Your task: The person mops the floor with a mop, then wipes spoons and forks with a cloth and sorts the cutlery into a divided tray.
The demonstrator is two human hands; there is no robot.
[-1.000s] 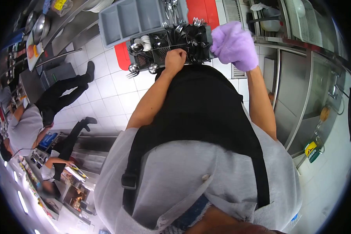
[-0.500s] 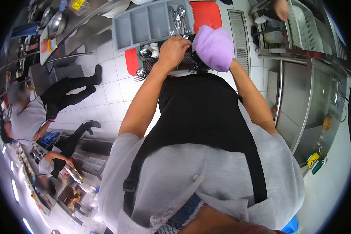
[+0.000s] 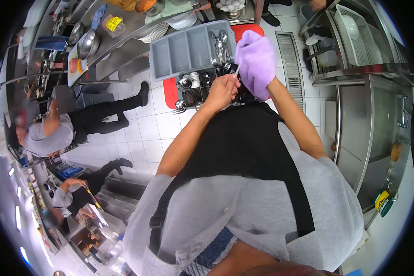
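My left hand [image 3: 223, 92] is closed in a pinch around a slim piece of metal cutlery [image 3: 237, 70], whose kind I cannot make out. A purple cloth [image 3: 255, 62] wraps my right hand [image 3: 271, 86], hiding its fingers; the cloth is bunched beside the cutlery. Below my hands, a dark cutlery basket [image 3: 193, 95] contains spoons, forks and white-ended pieces. Just beyond it is a grey compartment tray [image 3: 170, 57], with several spoons and forks [image 3: 221, 46] in its right compartment.
Red surface [image 3: 248, 31] shows behind the tray. Stacked white plates [image 3: 155, 33] and a bowl of eggs [image 3: 230, 8] are farther back. A steel counter [image 3: 363, 133] stands at right, past a floor drain [image 3: 290, 69]. Two co-workers [image 3: 55, 133] stand at left.
My left hand has drawn back toward my body and right, now pinching a piece of cutlery. The cloth-covered hand has shifted slightly nearer to me. The view has tilted, showing more counter.
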